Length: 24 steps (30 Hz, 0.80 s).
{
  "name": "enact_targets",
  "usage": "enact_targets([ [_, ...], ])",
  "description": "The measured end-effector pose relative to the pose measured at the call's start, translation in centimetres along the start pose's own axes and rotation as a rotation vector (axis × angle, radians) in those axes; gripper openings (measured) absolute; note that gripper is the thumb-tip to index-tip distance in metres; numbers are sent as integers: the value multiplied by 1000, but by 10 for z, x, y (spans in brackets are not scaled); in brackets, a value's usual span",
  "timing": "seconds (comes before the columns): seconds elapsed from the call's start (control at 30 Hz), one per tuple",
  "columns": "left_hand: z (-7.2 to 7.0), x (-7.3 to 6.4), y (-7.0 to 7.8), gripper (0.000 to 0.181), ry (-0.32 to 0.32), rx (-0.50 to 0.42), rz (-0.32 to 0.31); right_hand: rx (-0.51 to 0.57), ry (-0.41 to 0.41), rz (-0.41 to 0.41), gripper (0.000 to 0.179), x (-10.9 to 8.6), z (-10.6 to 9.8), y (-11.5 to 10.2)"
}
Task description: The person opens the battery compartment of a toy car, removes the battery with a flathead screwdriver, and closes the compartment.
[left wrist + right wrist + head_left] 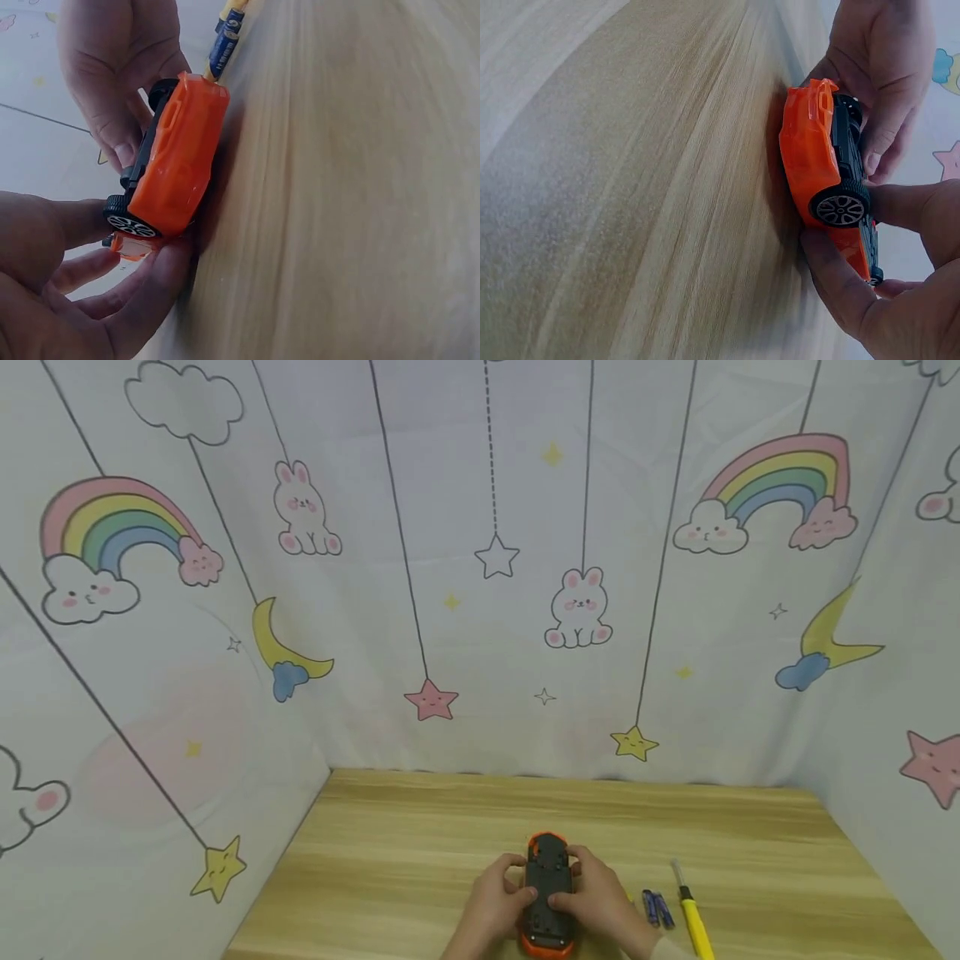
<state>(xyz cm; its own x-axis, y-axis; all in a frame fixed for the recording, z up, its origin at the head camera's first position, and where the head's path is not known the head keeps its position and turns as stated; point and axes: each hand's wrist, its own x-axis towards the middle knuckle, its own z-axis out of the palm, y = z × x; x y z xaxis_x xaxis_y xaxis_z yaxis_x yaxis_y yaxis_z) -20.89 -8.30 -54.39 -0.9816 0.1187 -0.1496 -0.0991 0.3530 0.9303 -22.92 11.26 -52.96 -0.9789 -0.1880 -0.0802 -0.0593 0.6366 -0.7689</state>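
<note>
An orange toy car (550, 893) is turned upside down at the table's front, its black underside facing up. My left hand (497, 897) grips its left side, thumb on the underside and fingers along the body. From the other side my right hand (597, 891) holds it the same way, thumb pressed on the black base. Both wrist views show the orange body (184, 154) close above the wood, with black wheels (841, 208) between thumb and fingers. Whether the roof touches the table I cannot tell.
Right of the hands lie blue batteries (657, 909) and a screwdriver (694, 920) with a yellow handle. The wooden table (390, 835) is enclosed by white printed cloth (480, 635) at the back and both sides.
</note>
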Motion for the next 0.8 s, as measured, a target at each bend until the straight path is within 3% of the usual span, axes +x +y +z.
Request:
enact_targets([
  [0.17, -1, 3, -2, 45, -37, -57, -56, 5, 1, -11, 78, -1, 1, -2],
  [0.43, -3, 6, -4, 46, -48, -90, -86, 11, -7, -2, 77, -1, 2, -3],
  [0.7, -4, 10, -4, 30, -91, -70, -169, 0, -51, 20, 80, 1, 1, 1],
  [0.8, -4, 9, -4, 28, -96, -89, -173, 12, -55, 17, 80, 0, 0, 0],
])
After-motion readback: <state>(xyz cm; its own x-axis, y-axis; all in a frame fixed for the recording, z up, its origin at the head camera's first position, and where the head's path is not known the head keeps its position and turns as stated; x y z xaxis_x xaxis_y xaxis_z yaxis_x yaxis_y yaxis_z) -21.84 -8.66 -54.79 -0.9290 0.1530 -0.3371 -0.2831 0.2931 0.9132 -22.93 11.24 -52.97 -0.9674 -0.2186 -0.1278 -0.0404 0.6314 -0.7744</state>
